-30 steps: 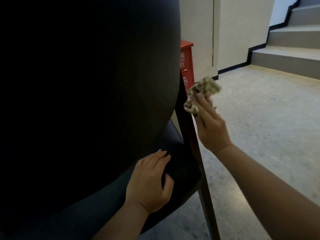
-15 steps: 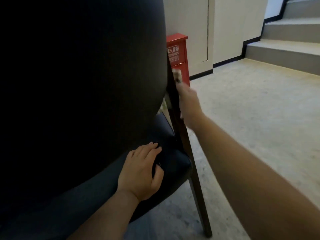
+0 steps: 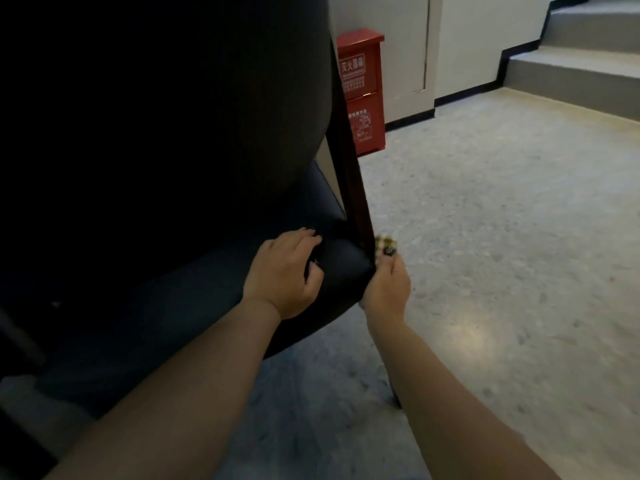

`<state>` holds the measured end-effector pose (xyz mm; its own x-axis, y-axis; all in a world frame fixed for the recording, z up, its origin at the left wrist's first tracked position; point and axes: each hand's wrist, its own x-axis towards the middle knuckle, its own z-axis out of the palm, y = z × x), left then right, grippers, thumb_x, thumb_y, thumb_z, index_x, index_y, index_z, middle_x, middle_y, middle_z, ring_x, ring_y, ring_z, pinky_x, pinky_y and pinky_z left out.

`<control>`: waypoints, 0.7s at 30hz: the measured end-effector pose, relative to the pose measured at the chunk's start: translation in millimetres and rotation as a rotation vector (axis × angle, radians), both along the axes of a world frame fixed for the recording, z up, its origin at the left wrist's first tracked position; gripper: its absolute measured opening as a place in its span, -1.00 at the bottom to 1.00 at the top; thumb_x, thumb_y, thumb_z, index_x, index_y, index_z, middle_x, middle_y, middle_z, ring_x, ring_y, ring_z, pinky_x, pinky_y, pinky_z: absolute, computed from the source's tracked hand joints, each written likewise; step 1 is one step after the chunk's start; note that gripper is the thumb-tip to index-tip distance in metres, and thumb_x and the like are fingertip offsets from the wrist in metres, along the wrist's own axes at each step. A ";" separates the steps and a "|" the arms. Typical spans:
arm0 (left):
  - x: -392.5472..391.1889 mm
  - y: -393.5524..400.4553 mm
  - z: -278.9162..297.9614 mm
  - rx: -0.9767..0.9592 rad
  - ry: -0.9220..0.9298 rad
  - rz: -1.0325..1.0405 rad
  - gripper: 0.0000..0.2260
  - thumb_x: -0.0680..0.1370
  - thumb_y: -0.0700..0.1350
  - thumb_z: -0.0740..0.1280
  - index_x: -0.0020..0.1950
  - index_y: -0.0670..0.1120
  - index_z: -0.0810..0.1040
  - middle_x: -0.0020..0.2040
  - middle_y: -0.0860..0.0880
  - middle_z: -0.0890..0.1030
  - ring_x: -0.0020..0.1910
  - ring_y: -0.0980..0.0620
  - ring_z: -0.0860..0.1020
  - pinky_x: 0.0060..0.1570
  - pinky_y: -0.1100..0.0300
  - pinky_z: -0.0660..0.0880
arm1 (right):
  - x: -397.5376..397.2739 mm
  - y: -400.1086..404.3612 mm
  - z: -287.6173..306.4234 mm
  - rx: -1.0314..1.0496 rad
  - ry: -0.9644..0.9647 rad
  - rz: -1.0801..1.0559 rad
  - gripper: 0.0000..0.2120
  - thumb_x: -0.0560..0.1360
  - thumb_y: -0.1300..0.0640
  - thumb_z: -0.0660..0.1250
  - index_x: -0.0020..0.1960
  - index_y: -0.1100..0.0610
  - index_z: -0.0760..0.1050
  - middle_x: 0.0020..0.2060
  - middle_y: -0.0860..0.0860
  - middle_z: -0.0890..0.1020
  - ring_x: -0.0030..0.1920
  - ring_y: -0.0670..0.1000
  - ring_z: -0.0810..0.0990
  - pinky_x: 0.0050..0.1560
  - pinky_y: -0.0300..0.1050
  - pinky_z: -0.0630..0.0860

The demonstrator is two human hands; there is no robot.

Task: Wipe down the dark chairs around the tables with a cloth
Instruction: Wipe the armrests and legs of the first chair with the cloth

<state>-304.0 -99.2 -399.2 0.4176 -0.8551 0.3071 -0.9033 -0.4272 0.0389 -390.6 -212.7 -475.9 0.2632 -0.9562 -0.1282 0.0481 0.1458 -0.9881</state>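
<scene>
From my head camera, the cloth [image 3: 385,244] looks light, soft and limp, so I judge it handles best bunched into a wad and pressed flat against the wood; held loosely it would flop and slide off the narrow upright. It is a small checked rag, pale and olive, and only a crumpled corner shows above my right hand [image 3: 386,289], whose fingers curl round it and pinch it against the outer face of the chair's rear leg [image 3: 356,202], just beside the seat corner. My left hand [image 3: 282,271] rests spread over the back edge of the seat [image 3: 343,268], fingers relaxed, steadying the chair [image 3: 173,133]. The chair seems heavy and stiff enough to stay put under a rub; its padded back is very dark, almost black, the seat smooth and faintly glossy, probably a little slippery, the leg a dark reddish wood. Beyond the leg stands a red cabinet [image 3: 362,91] against the wall.
</scene>
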 end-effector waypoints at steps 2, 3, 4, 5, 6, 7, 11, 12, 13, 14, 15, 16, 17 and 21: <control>-0.5 -0.4 -1.3 0.000 -0.016 0.008 -0.56 0.51 -0.04 0.14 0.35 -0.13 0.50 0.35 -0.11 0.51 0.37 -0.03 0.43 0.27 0.03 0.38 | -2.6 14.7 9.2 -0.138 0.040 0.037 -0.65 0.66 0.06 0.05 0.30 0.20 0.45 0.17 0.10 0.57 0.25 0.12 0.47 0.26 -0.10 0.38; -1.1 0.2 -1.6 0.007 -0.029 0.021 -0.56 0.53 -0.05 0.14 0.36 -0.12 0.49 0.36 -0.10 0.50 0.38 -0.03 0.42 0.28 0.02 0.39 | -5.7 20.3 10.5 -0.204 0.075 0.058 -0.61 0.66 0.06 0.04 0.41 0.18 0.37 0.31 0.12 0.49 0.34 0.11 0.41 0.32 -0.20 0.28; -1.7 0.9 -1.6 0.018 -0.043 0.047 -0.57 0.55 -0.04 0.15 0.38 -0.11 0.47 0.38 -0.09 0.49 0.40 -0.02 0.40 0.28 0.02 0.39 | -9.5 23.9 10.9 -0.266 0.102 0.075 -0.60 0.66 0.08 0.04 0.45 0.16 0.31 0.37 0.12 0.44 0.37 0.09 0.38 0.29 -0.27 0.23; -3.0 1.8 -1.8 0.025 -0.054 0.088 -0.57 0.56 -0.02 0.15 0.40 -0.10 0.45 0.40 -0.08 0.47 0.41 -0.01 0.38 0.29 0.02 0.38 | -13.7 25.4 10.3 -0.320 0.122 0.092 -0.61 0.66 0.10 0.05 0.46 0.16 0.30 0.38 0.12 0.43 0.37 0.09 0.39 0.27 -0.28 0.24; -4.5 3.4 -2.5 0.024 -0.058 0.142 -0.57 0.57 0.00 0.14 0.42 -0.09 0.42 0.42 -0.07 0.44 0.42 -0.01 0.36 0.31 0.02 0.35 | -17.6 25.3 10.2 -0.362 0.142 0.118 -0.62 0.66 0.12 0.06 0.45 0.16 0.31 0.37 0.12 0.44 0.37 0.09 0.39 0.27 -0.26 0.26; -6.5 6.7 -4.1 0.016 -0.045 0.208 -0.56 0.59 0.03 0.12 0.44 -0.08 0.39 0.45 -0.07 0.41 0.44 -0.01 0.33 0.34 0.01 0.31 | -21.2 24.5 10.2 -0.398 0.163 0.149 -0.62 0.65 0.13 0.06 0.45 0.16 0.32 0.38 0.11 0.43 0.38 0.08 0.38 0.29 -0.25 0.26; -12.7 50.1 -20.6 0.071 0.029 0.473 -0.41 0.57 0.21 -0.15 0.56 0.01 0.13 0.57 -0.09 0.14 0.56 -0.06 0.04 0.47 -0.15 -0.01 | -28.9 27.1 15.2 -0.622 0.219 0.228 -0.64 0.63 0.20 0.10 0.41 0.19 0.37 0.37 0.15 0.44 0.42 0.10 0.34 0.44 0.03 0.26; -13.0 66.1 -26.1 0.104 0.021 0.486 -0.36 0.53 0.25 -0.24 0.57 0.05 0.04 0.58 -0.08 0.07 0.57 -0.07 -0.03 0.47 -0.19 -0.10 | -28.8 33.4 19.0 -0.741 0.229 0.230 -0.66 0.62 0.25 0.12 0.37 0.23 0.41 0.34 0.18 0.46 0.41 0.14 0.36 0.43 0.12 0.27; -12.7 79.6 -30.0 0.133 0.012 0.470 -0.33 0.51 0.28 -0.30 0.58 0.06 -0.04 0.59 -0.07 0.03 0.57 -0.06 -0.08 0.47 -0.20 -0.16 | -27.7 41.5 20.8 -0.880 0.242 0.225 -0.67 0.58 0.29 0.16 0.32 0.28 0.45 0.29 0.21 0.51 0.38 0.18 0.40 0.41 0.19 0.27; -11.3 87.9 -31.9 0.147 0.011 0.437 -0.31 0.49 0.29 -0.34 0.58 0.06 -0.08 0.60 -0.07 0.00 0.57 -0.05 -0.10 0.48 -0.19 -0.18 | -25.6 50.2 20.2 -1.010 0.260 0.207 -0.67 0.53 0.32 0.20 0.27 0.32 0.49 0.24 0.23 0.55 0.33 0.21 0.45 0.38 0.26 0.28; -9.5 90.7 -32.1 0.149 0.019 0.407 -0.30 0.49 0.30 -0.35 0.59 0.05 -0.09 0.60 -0.07 -0.01 0.57 -0.04 -0.11 0.50 -0.17 -0.17 | -23.5 59.2 18.1 -1.098 0.273 0.188 -0.68 0.49 0.35 0.24 0.23 0.34 0.51 0.20 0.23 0.57 0.30 0.23 0.48 0.35 0.30 0.28; -8.6 89.9 -31.5 0.145 0.032 0.392 -0.29 0.48 0.29 -0.35 0.59 0.04 -0.08 0.60 -0.07 -0.01 0.57 -0.04 -0.11 0.50 -0.15 -0.17 | -21.9 68.4 16.3 -1.136 0.272 0.183 -0.68 0.48 0.37 0.26 0.22 0.35 0.52 0.18 0.23 0.58 0.28 0.23 0.49 0.33 0.32 0.29; -8.5 88.0 -30.7 0.138 0.044 0.388 -0.29 0.48 0.28 -0.34 0.59 0.03 -0.07 0.60 -0.07 0.00 0.57 -0.04 -0.11 0.51 -0.14 -0.17 | -21.5 76.9 14.3 -1.130 0.262 0.189 -0.68 0.47 0.39 0.27 0.22 0.36 0.51 0.18 0.23 0.58 0.28 0.24 0.49 0.33 0.34 0.29; -6.1 90.9 -28.8 0.075 0.120 0.337 -0.40 0.58 0.21 -0.18 0.59 0.01 -0.02 0.60 -0.04 -0.01 0.56 0.02 -0.14 0.51 -0.06 -0.23 | -24.9 94.7 20.8 -0.992 0.269 0.230 -0.69 0.52 0.37 0.20 0.25 0.36 0.49 0.20 0.25 0.57 0.29 0.24 0.49 0.28 0.36 0.36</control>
<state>-310.1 -8.3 -428.0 0.7093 -0.6813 0.1806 -0.7020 -0.7061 0.0929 -415.5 -118.1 -455.1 0.5307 -0.5950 0.6036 -0.1163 -0.7565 -0.6436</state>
